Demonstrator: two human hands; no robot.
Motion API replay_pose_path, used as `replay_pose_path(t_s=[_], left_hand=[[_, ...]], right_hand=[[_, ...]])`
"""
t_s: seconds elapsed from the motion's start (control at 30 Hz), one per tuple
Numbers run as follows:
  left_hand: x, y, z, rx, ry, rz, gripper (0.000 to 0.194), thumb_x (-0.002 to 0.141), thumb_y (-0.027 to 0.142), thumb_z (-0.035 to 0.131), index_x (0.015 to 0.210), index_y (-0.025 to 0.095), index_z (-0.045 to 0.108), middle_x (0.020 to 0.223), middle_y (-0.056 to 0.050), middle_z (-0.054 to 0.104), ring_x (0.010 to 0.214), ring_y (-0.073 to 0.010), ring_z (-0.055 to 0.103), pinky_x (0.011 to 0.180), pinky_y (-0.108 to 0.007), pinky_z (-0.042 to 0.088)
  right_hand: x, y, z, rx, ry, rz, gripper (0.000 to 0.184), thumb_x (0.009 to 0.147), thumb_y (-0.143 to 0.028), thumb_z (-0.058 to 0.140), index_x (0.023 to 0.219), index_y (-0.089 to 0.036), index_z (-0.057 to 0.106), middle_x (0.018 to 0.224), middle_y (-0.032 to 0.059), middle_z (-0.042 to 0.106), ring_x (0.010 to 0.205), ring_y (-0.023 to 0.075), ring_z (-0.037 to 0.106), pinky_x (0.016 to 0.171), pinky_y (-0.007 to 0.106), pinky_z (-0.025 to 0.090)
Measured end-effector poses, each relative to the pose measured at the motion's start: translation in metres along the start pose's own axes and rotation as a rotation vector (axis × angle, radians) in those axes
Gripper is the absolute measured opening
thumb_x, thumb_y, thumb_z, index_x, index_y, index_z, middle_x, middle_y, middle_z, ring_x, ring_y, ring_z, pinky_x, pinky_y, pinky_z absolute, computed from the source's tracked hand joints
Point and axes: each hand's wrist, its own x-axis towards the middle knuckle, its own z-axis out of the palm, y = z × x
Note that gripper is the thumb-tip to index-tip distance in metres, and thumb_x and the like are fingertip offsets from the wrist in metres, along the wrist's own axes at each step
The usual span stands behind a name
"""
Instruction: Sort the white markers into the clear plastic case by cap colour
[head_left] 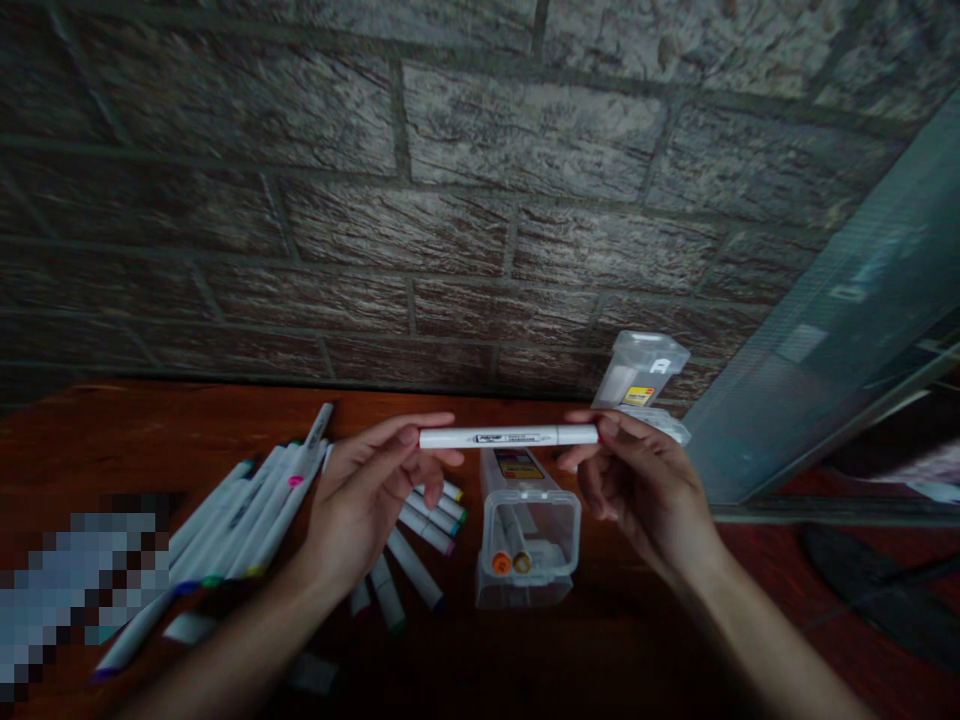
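Observation:
A white marker [510,437] with black print lies level between my two hands, above the wooden table. My left hand [367,490] pinches its left end between thumb and fingers. At the other end, my right hand [645,480] grips the tip, where a bit of red shows. Below the marker a clear plastic case [529,520] lies on its side, its open end toward me. Inside it are an orange-ended marker [501,562] and a yellow-brown-ended marker [521,562].
Several white markers [247,520] with coloured ends lie in a pile at left; more markers [412,570] fan out beside the case. Another clear case [637,375] stands at the back right. A stone-block wall [465,220] rises behind the wooden table [172,410]. A glass panel [810,330] borders the right.

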Motion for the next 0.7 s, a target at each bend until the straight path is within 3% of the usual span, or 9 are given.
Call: replay_pose_path(t_s=[0.17, 0.4, 0.7], left_hand=[[0.001, -0.004, 0.001, 0.061, 0.02, 0.021, 0.026, 0.096, 0.033, 0.071, 0.114, 0.018, 0.081, 0.087, -0.011, 0.079, 0.054, -0.0112, 0.061, 0.055, -0.023, 0.048], [-0.002, -0.006, -0.002, 0.257, 0.033, 0.053, 0.025, 0.094, 0.036, 0.075, 0.116, 0.025, 0.08, 0.087, -0.005, 0.078, 0.055, -0.0091, 0.06, 0.054, -0.021, 0.046], [-0.004, -0.002, 0.005, 0.462, 0.028, 0.087, 0.02, 0.087, 0.032, 0.081, 0.101, 0.018, 0.079, 0.061, 0.0, 0.067, 0.049, -0.0076, 0.055, 0.048, -0.016, 0.042]], right_hand=[[0.0, 0.002, -0.001, -0.105, 0.039, -0.059, 0.031, 0.09, -0.044, 0.076, 0.102, -0.015, 0.078, 0.081, 0.0112, 0.078, 0.039, 0.0098, 0.052, 0.034, 0.019, 0.031], [0.0, 0.008, -0.007, -0.147, -0.003, -0.09, 0.02, 0.088, -0.034, 0.082, 0.104, -0.021, 0.079, 0.081, 0.0064, 0.079, 0.041, 0.0079, 0.055, 0.037, 0.018, 0.037], [0.001, 0.011, -0.005, -0.148, -0.041, -0.126, 0.015, 0.089, -0.027, 0.082, 0.098, -0.019, 0.072, 0.071, 0.0029, 0.076, 0.039, 0.0054, 0.053, 0.039, 0.015, 0.042]])
